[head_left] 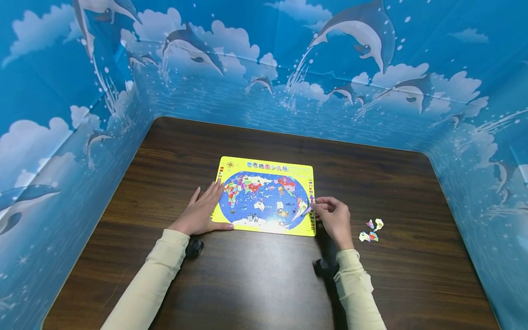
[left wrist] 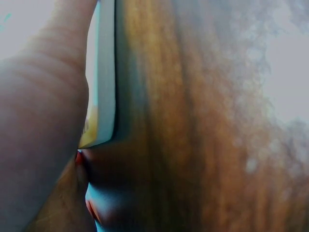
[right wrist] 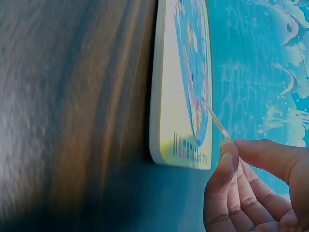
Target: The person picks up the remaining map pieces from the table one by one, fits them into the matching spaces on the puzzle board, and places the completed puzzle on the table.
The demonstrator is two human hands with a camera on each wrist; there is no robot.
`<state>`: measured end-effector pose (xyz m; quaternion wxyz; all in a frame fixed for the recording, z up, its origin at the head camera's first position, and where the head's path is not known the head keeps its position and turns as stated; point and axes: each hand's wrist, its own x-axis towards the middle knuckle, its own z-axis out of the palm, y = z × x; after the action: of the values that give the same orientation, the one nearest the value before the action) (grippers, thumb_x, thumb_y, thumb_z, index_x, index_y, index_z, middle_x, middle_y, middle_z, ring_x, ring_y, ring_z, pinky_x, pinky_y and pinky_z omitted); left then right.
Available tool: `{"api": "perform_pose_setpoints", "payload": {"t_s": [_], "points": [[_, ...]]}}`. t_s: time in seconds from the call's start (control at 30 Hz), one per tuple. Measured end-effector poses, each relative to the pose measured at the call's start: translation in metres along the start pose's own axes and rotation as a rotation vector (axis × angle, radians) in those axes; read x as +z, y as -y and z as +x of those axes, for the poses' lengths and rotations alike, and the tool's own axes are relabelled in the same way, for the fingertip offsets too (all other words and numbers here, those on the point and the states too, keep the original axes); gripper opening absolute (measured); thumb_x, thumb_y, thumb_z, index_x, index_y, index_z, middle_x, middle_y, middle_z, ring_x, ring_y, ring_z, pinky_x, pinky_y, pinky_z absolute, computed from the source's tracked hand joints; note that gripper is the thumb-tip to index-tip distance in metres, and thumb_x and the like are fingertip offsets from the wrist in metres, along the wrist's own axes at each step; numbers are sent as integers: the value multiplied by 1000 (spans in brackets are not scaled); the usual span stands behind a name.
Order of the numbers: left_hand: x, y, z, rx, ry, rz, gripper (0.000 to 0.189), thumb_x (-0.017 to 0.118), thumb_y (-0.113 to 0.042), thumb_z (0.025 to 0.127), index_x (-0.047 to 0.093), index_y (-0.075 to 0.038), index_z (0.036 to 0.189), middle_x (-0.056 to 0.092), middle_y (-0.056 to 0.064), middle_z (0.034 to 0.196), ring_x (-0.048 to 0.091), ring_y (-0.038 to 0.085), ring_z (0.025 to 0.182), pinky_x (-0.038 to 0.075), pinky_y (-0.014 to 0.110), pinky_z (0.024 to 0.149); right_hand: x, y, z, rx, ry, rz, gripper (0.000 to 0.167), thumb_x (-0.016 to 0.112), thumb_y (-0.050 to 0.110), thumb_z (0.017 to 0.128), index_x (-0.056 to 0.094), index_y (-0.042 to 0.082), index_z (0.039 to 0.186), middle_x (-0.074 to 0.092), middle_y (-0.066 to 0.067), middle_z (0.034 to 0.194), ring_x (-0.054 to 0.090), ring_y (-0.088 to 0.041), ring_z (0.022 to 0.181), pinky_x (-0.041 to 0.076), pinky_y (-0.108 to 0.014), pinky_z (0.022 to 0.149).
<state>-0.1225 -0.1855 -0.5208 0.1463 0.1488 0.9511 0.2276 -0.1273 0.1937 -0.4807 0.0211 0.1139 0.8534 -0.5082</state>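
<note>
A yellow-bordered world map puzzle board point(head_left: 303, 173) lies flat on the table. My left hand point(head_left: 200, 214) rests on its left side, fingers spread over the border and thumb along the front edge. At the right edge, my right hand point(head_left: 336, 221) pinches a small thin puzzle piece point(right wrist: 218, 122) between thumb and forefinger. In the right wrist view the piece slants over the map, its far tip overlapping the printed oval. The left wrist view shows mostly the left hand point(left wrist: 43, 106), close and blurred, beside the board's thick edge point(left wrist: 107, 72).
Several loose puzzle pieces point(head_left: 373, 236) lie on the table to the right of my right hand. The dark wooden table point(head_left: 255, 284) has rounded far corners. A blue dolphin-print curtain point(head_left: 231, 91) hangs around its back and sides.
</note>
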Motion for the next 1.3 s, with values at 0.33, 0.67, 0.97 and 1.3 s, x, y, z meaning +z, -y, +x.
{"api": "perform_pose_setpoints", "payload": {"t_s": [0.33, 0.67, 0.97, 1.3], "points": [[0, -3, -1, 2, -10, -17, 129, 79, -69, 77, 13, -1, 165, 4, 16, 173, 1, 34, 160, -4, 62, 125, 13, 1, -2, -7, 23, -14, 23, 79, 8, 92, 72, -4, 111, 76, -18, 89, 73, -22, 68, 54, -22, 60], [0, -2, -2, 18, -28, -27, 129, 79, -69, 77, 14, -1, 164, 4, 16, 173, 1, 34, 160, -3, 63, 124, 18, 1, -3, 1, 28, -12, 18, 80, 6, 89, 74, -4, 103, 76, -14, 82, 67, -15, 58, 52, -22, 55], [0, -2, -2, 16, -25, -12, 128, 79, -69, 78, 14, 0, 164, 4, 17, 173, 1, 34, 160, -3, 63, 124, 19, 0, -3, 7, 40, -24, 16, 80, 7, 90, 75, -4, 101, 75, -12, 81, 64, -14, 57, 50, -22, 53], [-1, -2, -2, 15, -18, -33, 128, 79, -68, 78, 14, 0, 164, 4, 17, 173, 1, 34, 160, -3, 62, 125, 18, 1, -2, -2, 43, -60, 16, 79, 8, 90, 76, -4, 100, 75, -13, 83, 64, -14, 60, 52, -21, 55]]}}
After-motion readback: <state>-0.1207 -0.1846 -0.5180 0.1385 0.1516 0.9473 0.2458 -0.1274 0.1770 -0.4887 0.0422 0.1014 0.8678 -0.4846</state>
